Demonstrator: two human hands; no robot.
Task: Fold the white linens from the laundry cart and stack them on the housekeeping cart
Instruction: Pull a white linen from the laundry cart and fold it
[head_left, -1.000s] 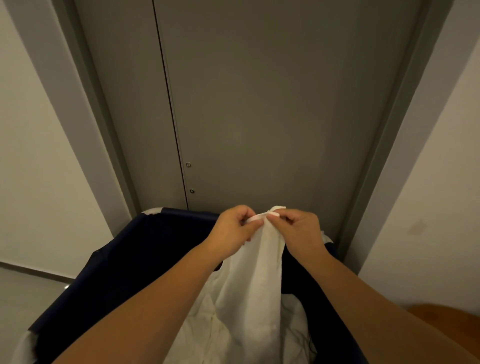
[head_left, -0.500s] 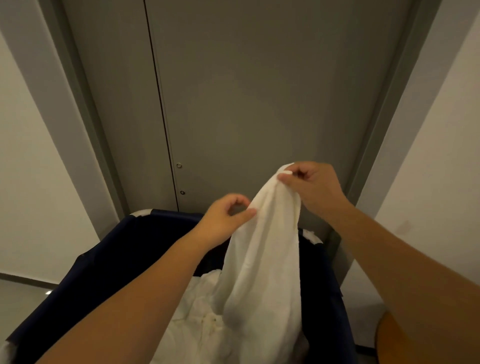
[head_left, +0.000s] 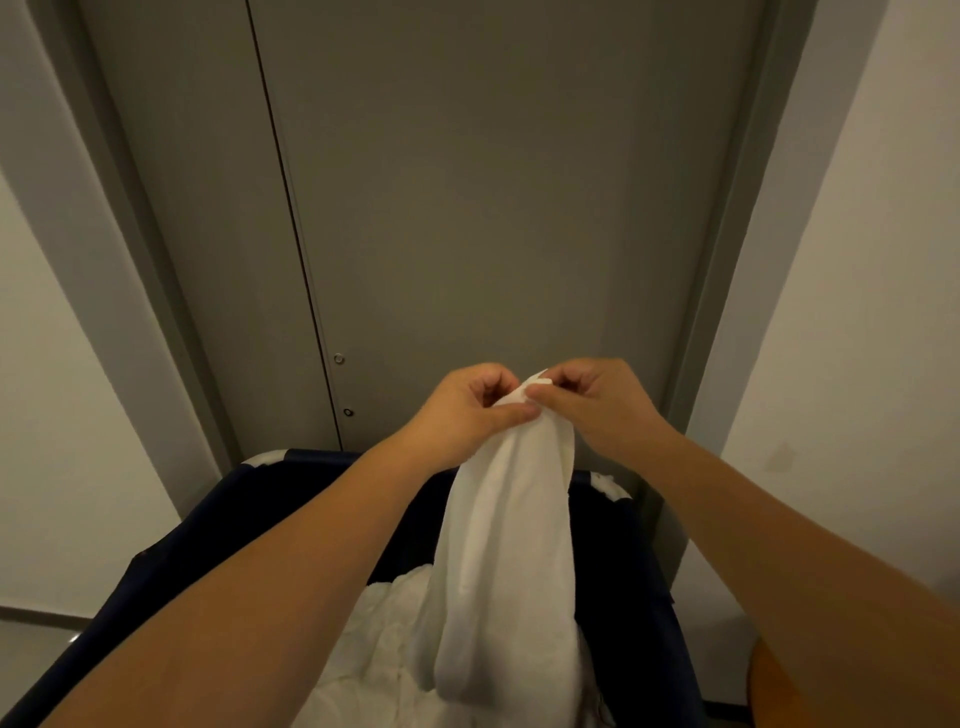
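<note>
I see my left hand (head_left: 467, 410) and right hand (head_left: 597, 405) pinching the top edge of a white linen (head_left: 504, 545). It hangs lengthwise down into the navy laundry cart (head_left: 218, 545), whose far rim is near a grey door (head_left: 493, 208).

White on navy, grey behind.
The linen (head_left: 509, 545) I hold is plain off-white; the laundry cart (head_left: 280, 488) at lower left is dark navy; the door (head_left: 493, 208) above is flat grey.

The head camera is looking forward and down, facing a grey door (head_left: 493, 208). It's sitting close above the cart (head_left: 280, 483).
</note>
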